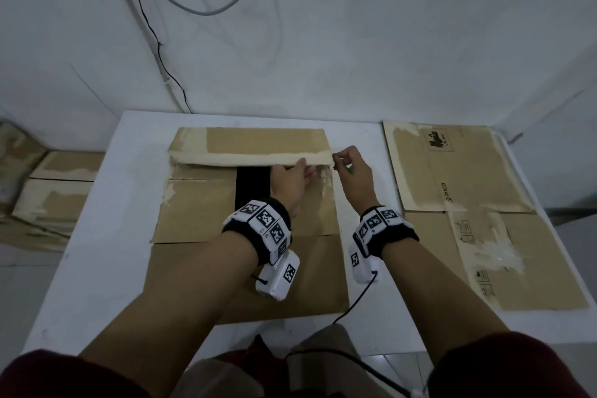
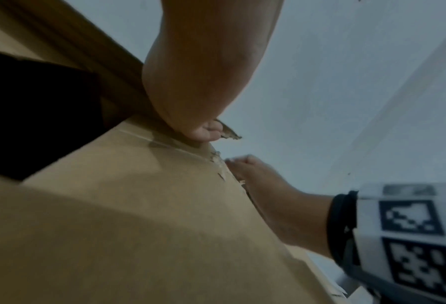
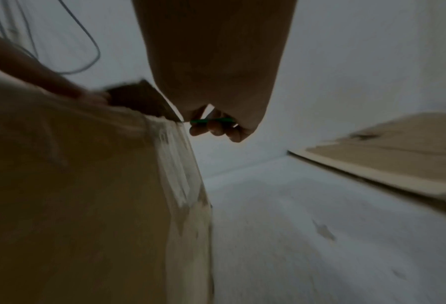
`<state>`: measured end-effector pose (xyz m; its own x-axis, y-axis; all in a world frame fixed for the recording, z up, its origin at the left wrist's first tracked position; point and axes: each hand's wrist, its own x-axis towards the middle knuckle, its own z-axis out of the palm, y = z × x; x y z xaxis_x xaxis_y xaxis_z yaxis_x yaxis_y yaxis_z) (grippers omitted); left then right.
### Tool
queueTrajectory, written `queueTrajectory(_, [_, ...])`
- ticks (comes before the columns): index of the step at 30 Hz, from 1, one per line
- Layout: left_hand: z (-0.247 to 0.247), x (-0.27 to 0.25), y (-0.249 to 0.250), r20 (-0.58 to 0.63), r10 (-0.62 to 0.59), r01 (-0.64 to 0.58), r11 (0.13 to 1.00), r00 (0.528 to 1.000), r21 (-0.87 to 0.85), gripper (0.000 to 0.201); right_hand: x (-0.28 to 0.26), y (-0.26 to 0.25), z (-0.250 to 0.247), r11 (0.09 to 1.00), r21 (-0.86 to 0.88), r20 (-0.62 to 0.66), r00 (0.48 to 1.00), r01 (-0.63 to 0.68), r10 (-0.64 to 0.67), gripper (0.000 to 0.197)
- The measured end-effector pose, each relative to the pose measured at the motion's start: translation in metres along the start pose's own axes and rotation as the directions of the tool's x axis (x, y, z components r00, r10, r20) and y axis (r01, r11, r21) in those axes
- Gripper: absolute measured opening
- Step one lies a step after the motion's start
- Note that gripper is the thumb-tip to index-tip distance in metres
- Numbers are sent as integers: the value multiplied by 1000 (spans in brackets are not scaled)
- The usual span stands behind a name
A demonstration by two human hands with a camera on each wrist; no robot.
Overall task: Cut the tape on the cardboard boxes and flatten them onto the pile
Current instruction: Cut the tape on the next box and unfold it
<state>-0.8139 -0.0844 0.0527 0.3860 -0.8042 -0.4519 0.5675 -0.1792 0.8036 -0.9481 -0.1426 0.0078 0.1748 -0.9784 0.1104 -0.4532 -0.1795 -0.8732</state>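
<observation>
A brown cardboard box (image 1: 200, 213) stands on the white table (image 1: 106, 236), its top flaps partly apart over a dark gap. Pale tape (image 1: 242, 158) runs along the edge of the far flap (image 1: 258, 142). My left hand (image 1: 290, 178) grips that flap's edge near its right end; the left wrist view shows the thumb (image 2: 203, 131) on the torn corner. My right hand (image 1: 352, 171) is at the box's right top corner and holds a green-handled cutter (image 3: 211, 121). Its tip meets the taped corner (image 3: 175, 119). The blade itself is too small to make out.
A pile of flattened cardboard (image 1: 468, 197) lies on the table to the right, also low in the right wrist view (image 3: 398, 148). More cardboard (image 1: 48, 191) sits on the floor at the left. Cables (image 1: 206, 10) hang on the white wall behind.
</observation>
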Motion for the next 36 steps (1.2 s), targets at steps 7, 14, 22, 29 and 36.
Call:
queueTrajectory(7, [-14,7,21,84,252,-265,938,964,224,28,-67,99,8,867,-220,-79,894,-447,441,28])
queueTrajectory(14, [-43,38,53,168,605,-574,576,778,582,40,-66,91,3,753,-392,-79,835,-528,545,23])
queueTrajectory(22, [-100,80,101,88,269,-70,-75,959,995,95,41,-30,9,982,-178,76,994,-66,80,38])
queueTrajectory(29, [-116,98,100,-25,111,50,-226,994,973,120,75,-64,50,842,-529,288,912,-102,292,93])
queueTrajectory(36, [-117,87,100,12,148,17,-194,989,981,107,51,-80,81,631,-763,232,850,-142,473,157])
